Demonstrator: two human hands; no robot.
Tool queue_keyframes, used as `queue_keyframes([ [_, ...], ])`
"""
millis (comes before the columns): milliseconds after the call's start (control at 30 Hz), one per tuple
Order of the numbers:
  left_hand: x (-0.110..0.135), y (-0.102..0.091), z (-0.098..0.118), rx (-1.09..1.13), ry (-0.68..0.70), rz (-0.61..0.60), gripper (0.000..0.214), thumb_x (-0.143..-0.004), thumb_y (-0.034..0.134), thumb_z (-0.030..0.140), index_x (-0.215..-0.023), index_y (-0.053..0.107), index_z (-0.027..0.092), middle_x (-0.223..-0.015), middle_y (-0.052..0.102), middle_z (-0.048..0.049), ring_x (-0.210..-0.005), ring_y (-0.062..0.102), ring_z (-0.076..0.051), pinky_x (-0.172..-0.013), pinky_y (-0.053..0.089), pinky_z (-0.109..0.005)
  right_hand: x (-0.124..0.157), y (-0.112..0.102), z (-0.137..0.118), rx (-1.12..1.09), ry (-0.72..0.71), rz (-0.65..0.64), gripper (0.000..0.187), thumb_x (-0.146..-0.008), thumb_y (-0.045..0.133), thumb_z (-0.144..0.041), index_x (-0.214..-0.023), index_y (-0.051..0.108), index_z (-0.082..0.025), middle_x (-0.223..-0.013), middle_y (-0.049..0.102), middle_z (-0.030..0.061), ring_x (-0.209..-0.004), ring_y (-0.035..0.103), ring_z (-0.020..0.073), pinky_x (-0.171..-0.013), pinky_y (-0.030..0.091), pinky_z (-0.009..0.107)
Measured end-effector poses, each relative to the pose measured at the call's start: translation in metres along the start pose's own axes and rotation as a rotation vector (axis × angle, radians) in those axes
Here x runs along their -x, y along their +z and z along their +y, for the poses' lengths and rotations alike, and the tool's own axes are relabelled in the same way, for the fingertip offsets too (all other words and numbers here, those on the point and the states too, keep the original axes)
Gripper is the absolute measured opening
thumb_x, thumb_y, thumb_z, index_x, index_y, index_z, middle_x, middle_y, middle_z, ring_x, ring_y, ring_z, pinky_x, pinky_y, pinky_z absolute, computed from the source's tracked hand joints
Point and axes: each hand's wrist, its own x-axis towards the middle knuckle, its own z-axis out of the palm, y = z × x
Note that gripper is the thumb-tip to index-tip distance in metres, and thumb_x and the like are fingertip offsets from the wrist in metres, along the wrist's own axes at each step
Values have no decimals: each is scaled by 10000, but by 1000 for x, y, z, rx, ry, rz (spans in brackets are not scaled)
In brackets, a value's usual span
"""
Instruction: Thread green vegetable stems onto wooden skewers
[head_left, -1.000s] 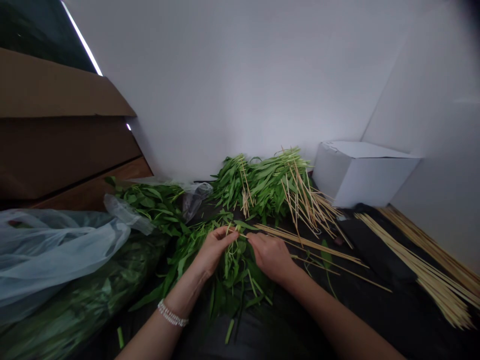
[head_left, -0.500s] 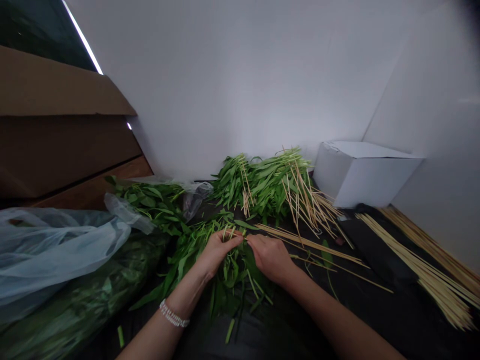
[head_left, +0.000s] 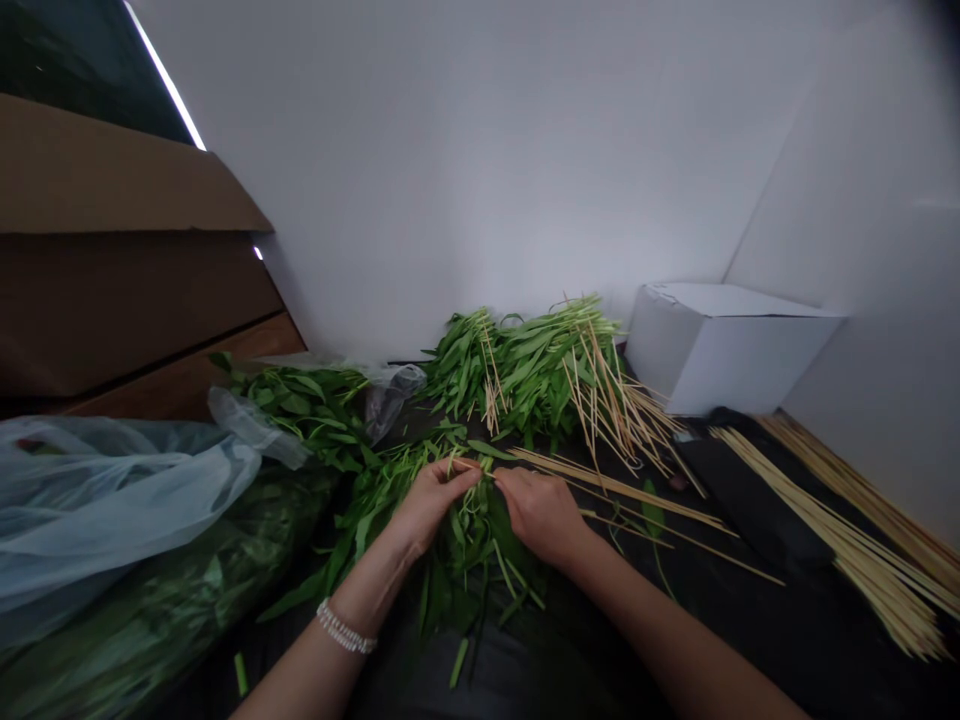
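Note:
My left hand (head_left: pixel 441 495) is closed in a pinch on leafy green stems, whose pale cut ends show above the thumb. My right hand (head_left: pixel 541 510) is closed close beside it, its fingers round a thin wooden skewer (head_left: pixel 487 474) that crosses the stems between both hands; most of the skewer is hidden. Long leaves (head_left: pixel 457 560) hang below my hands. Under my left forearm lies a loose pile of greens (head_left: pixel 360 510). Several bamboo skewers (head_left: pixel 630 488) lie just right of my right hand.
Skewered bunches of greens (head_left: pixel 540 375) lie against the wall. A white box (head_left: pixel 750 350) stands at the back right, with skewer bundles (head_left: pixel 847 540) before it. Left are a plastic bag (head_left: pixel 112 500), bagged greens (head_left: pixel 315 395) and a cardboard box (head_left: pixel 127 300).
My left fingers have shifted very slightly against the stems. Both hands otherwise stay in nearly the same place.

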Motion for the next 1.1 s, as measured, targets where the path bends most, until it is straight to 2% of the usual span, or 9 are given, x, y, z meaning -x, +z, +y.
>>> queue_keyframes([
  [100, 0, 0, 2, 40, 3, 18, 362, -627, 833, 355, -918, 734, 164, -801, 724, -27, -692, 631, -126, -697, 470, -235, -1, -2, 1, 24, 30, 13, 246, -952, 392, -162, -1028, 625, -168, -813, 675, 38, -719, 621, 168, -618, 382, 277],
  [167, -2, -1, 3, 99, 19, 77, 404, -632, 828, 382, -965, 731, 177, -856, 728, -34, -770, 642, -132, -729, 471, -228, -1, -4, 1, 38, 50, 31, 244, -952, 394, -165, -1011, 631, -170, -811, 678, 41, -703, 618, 169, -606, 374, 279],
  [267, -5, -3, 5, 206, 39, 174, 349, -564, 869, 358, -829, 741, 170, -814, 719, -18, -789, 636, -120, -758, 476, -216, -1, -4, 2, 42, 56, 49, 243, -949, 395, -162, -978, 636, -173, -808, 681, 45, -697, 616, 168, -596, 367, 278],
  [333, -7, -3, 5, 256, 41, 197, 326, -511, 896, 319, -747, 734, 164, -774, 715, -5, -760, 632, -107, -766, 479, -209, -1, -4, 2, 40, 49, 49, 243, -948, 393, -157, -969, 635, -172, -791, 676, 44, -692, 613, 166, -592, 362, 276],
  [600, -4, -2, 3, 203, 5, 155, 321, -510, 895, 324, -726, 735, 149, -758, 728, -19, -725, 637, -105, -732, 484, -196, -1, -3, 1, 25, 40, 36, 245, -943, 388, -142, -971, 630, -165, -776, 667, 40, -691, 608, 161, -592, 362, 277],
  [800, -3, 0, 2, 101, -2, 123, 318, -572, 861, 367, -763, 729, 150, -777, 727, -28, -705, 633, -118, -697, 480, -216, -1, -2, 2, 61, 40, 35, 239, -926, 408, -127, -995, 631, -174, -789, 665, 28, -679, 589, 158, -603, 356, 286],
  [933, -8, -5, -2, 20, 34, 126, 412, -687, 742, 507, -923, 727, 170, -875, 729, -59, -798, 651, -156, -727, 487, -250, -4, -9, 10, 175, 78, 151, 321, -889, 406, -72, -1113, 617, -162, -833, 651, 55, -721, 560, 183, -658, 344, 313],
  [1033, -13, -12, -9, -208, 139, 130, 324, -765, 676, 401, -993, 702, 172, -957, 721, -78, -881, 650, -187, -804, 488, -298, -8, -17, 18, 224, 129, 231, 341, -867, 416, -55, -1137, 606, -137, -852, 639, 76, -796, 533, 217, -707, 324, 342],
  [1100, -15, -16, -13, -496, 259, 126, 226, -792, 623, 274, -981, 697, 176, -991, 706, -83, -944, 634, -208, -877, 467, -335, -9, -22, 22, 221, 155, 248, 316, -858, 423, -52, -1094, 618, -132, -866, 635, 81, -825, 515, 226, -721, 314, 350],
])
